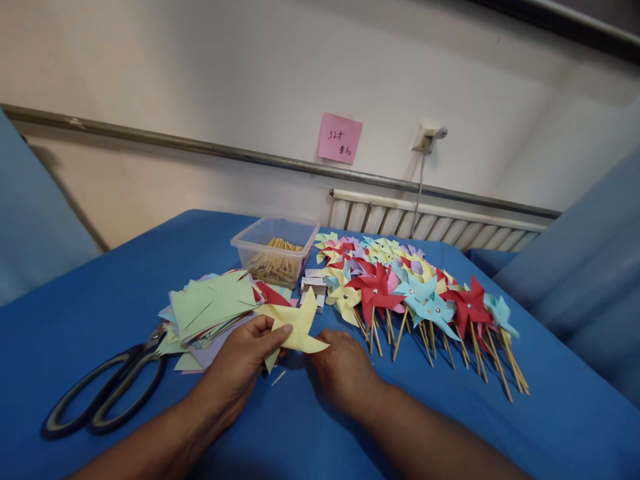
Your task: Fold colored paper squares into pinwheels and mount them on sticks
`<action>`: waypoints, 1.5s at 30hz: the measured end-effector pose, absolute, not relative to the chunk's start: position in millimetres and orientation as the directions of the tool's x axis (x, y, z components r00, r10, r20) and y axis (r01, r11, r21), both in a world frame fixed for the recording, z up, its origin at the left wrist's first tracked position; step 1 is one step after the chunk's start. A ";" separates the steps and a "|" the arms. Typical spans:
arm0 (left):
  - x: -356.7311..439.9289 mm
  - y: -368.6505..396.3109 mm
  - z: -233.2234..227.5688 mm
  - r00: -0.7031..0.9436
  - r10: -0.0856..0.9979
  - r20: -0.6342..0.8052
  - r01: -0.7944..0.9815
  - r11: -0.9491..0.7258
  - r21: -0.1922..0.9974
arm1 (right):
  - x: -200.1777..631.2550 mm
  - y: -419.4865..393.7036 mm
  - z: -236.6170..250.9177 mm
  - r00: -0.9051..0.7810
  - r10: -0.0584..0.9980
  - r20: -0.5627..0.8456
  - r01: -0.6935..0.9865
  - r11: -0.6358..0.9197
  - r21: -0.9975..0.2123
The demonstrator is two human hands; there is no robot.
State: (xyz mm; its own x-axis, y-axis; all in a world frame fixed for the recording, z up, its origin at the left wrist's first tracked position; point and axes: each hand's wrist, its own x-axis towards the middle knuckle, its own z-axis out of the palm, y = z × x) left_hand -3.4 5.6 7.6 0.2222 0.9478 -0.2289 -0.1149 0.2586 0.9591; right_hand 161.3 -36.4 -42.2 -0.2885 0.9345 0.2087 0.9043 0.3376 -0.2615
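Where the pale wall [225,80] meets the far side, a blue surface [160,260] spreads across most of the scene, its far edge running left to right below a metal rail [200,147] and a white radiator [390,215]. Above the rail hang a pink note [340,138] with handwriting and, to its right, a wall socket [425,138] with a cord dropping past the rail. Blue drapery [35,207] flanks the far left, and more blue cloth [590,280] the far right.

Blue shows in a wide band along the left edge, another along the right edge, and a strip between the right forearm and the finished pinwheels [375,291]. These crowd the right half, sticks pointing near. A clear plastic box [245,257] of wooden sticks [277,260] stands far of the hands, with small white boxes [314,291] just right of it. The paper stack [215,303] and scissors [125,377] take up the left.

Near the middle, above the surface, is a yellow paper pinwheel [297,325]. The left hand [257,343] pinches it between thumb and fingers; the right hand [343,367] has its fingers curled at one tip, though their grip is hidden, so I cannot tell what they hold.
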 end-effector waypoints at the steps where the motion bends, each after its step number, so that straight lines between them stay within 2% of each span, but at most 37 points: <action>1: -3.5 5.8 7.0 0.235 0.943 -0.237 -0.124 0.271 0.955 | 161.9 -36.5 -41.1 -0.295 0.934 0.204 0.905 0.341 -0.254; 8: -5.3 8.3 2.4 0.256 0.934 -0.248 -0.121 0.286 0.951 | 163.0 -38.6 -32.8 -0.290 0.929 0.230 0.903 0.345 -0.254; 21: -4.8 7.3 4.2 0.254 0.934 -0.251 -0.125 0.289 0.949 | 166.8 -33.0 -38.4 -0.286 0.929 0.234 0.854 0.358 -0.378; 25: -5.0 7.2 1.6 0.262 0.933 -0.247 -0.124 0.286 0.950 | 170.0 -31.2 -38.3 -0.195 0.962 0.193 0.851 0.264 -0.454; 30: -4.3 6.0 4.7 0.254 0.929 -0.270 -0.123 0.308 0.943 | 173.1 -29.5 -36.6 -0.096 0.984 0.149 0.768 0.169 -0.618; 36: -3.9 6.4 7.3 0.243 0.932 -0.269 -0.108 0.302 0.947 | 173.2 -27.6 -40.2 -0.116 0.990 0.076 0.654 0.134 -0.745; 45: -5.1 7.7 2.1 0.261 0.931 -0.254 -0.107 0.290 0.951 | 172.6 -28.9 -34.4 -0.170 0.971 0.171 0.760 0.239 -0.605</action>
State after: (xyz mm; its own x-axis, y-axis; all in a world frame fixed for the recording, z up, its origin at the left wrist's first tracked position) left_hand -5.1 7.7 2.1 0.2614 0.9312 -0.2541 -0.1070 0.2896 0.9512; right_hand 172.6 -28.9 -34.4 -0.1699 0.9705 0.1708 0.7596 0.2394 -0.6048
